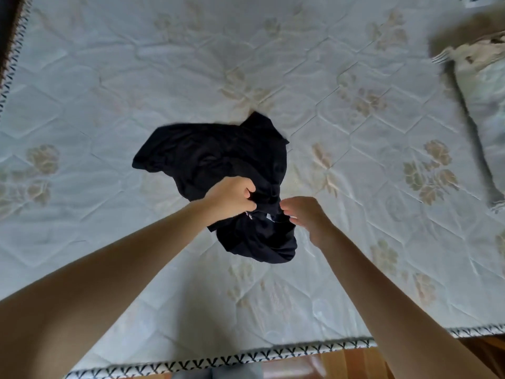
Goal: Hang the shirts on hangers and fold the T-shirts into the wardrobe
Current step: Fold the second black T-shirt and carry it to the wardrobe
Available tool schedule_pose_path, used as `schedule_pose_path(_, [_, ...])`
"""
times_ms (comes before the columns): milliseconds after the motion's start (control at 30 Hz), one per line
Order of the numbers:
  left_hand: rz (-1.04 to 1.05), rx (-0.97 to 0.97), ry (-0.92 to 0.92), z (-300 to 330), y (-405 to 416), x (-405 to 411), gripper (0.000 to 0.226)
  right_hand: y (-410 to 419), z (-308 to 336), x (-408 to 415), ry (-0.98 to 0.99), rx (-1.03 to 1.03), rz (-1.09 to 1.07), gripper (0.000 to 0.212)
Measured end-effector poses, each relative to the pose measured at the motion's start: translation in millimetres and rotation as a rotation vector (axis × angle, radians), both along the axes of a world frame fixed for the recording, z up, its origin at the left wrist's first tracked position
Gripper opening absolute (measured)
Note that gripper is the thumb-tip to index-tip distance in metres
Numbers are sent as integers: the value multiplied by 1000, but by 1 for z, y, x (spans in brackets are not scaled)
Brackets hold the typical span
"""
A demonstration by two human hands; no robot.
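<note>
Crumpled black garment [218, 157], type unclear

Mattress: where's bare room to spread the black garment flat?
Bare quilted mattress to the left and beyond the black garment, and between it and the near edge. Crowded far right by bedding. Left hand and right hand pinch the garment.

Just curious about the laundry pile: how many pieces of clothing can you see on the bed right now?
1: a crumpled black garment mid-mattress, gripped by the left hand and right hand. The blurred patterned fabric at the right edge looks like bedding; others may lie out of view.
</note>
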State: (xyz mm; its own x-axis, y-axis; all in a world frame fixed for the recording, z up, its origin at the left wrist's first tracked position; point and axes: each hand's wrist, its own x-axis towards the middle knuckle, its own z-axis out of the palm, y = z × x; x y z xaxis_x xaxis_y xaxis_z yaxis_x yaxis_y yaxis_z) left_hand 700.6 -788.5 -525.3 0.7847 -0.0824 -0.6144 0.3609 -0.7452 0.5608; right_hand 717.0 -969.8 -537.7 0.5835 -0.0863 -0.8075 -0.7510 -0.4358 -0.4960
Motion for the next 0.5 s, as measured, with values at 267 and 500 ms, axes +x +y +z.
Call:
schedule_pose_path(267, [-279,385,-185,-124,-36,3,67,2,-111,-9,-176,-152,296,47])
schedule_pose_path(500, [-223,462,-372,-159,-35,9,27,12,-145,-8,-403,-364,351,20])
